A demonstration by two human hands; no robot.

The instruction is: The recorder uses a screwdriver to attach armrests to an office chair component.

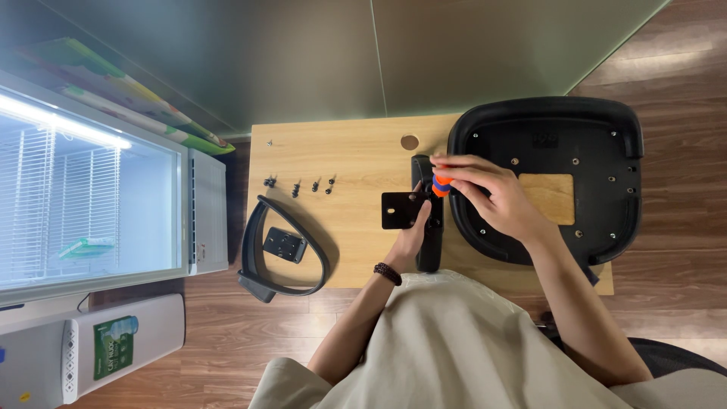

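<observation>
Gripping an orange-handled screwdriver (441,184) in right hand (488,198), left hand (413,236) steadying black armrest bracket (405,209) (on wooden table (341,151)).

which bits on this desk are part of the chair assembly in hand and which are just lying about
In hand: right hand with orange-handled screwdriver; left hand on black armrest bracket; upturned chair seat; loose screws; second armrest.

Lying about: glass-door fridge; white water dispenser.

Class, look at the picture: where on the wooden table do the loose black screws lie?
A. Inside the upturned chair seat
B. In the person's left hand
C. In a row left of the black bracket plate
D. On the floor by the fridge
C: the screws lie in a row on the table, left of the bracket plate.
</observation>
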